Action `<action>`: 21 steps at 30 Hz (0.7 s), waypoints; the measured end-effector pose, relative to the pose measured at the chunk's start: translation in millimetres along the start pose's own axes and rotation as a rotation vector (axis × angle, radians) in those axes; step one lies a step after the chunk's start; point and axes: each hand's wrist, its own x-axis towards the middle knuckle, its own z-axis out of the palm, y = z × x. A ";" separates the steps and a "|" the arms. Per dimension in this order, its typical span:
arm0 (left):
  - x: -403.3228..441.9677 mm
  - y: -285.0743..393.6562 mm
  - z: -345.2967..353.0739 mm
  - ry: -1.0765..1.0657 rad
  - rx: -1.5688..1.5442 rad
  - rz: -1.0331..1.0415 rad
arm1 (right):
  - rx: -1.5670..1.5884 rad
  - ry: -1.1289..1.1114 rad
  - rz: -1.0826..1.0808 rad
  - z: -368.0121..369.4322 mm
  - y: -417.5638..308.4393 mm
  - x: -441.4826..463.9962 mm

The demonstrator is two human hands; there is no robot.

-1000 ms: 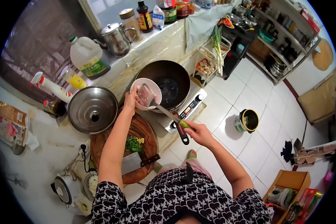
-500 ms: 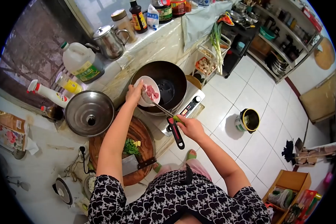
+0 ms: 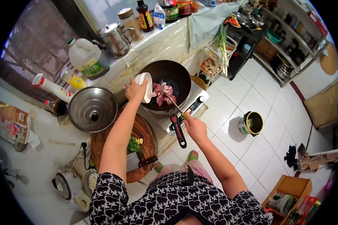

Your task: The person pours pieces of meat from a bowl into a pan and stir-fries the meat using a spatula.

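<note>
My left hand (image 3: 135,90) grips a white bowl (image 3: 148,88), tipped on its side over the left part of a dark wok (image 3: 182,78). Pink meat pieces (image 3: 163,93) lie in the wok beside the bowl's mouth. My right hand (image 3: 195,126) holds the green handle of a metal spatula (image 3: 174,103), whose blade is among the meat and partly hidden by it. The wok's black handle (image 3: 179,132) points toward me, left of my right hand. Under the wok is a white cooktop (image 3: 194,107) with a lit display.
A round wooden board (image 3: 148,133) holds chopped greens (image 3: 133,145) and a cleaver (image 3: 133,162). Left of the wok is a metal lid (image 3: 93,109). A kettle (image 3: 115,40) and bottles stand on the ledge. A bucket (image 3: 251,123) is on the floor.
The bowl has tilted onto its side, and the meat that was in it is now in the wok. The spatula has moved from the bowl into the wok.
</note>
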 end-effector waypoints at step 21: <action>-67.5 -110.7 -55.4 -0.012 -0.976 -0.181 | 0.529 -0.137 -0.018 -61.8 0.8 -22.9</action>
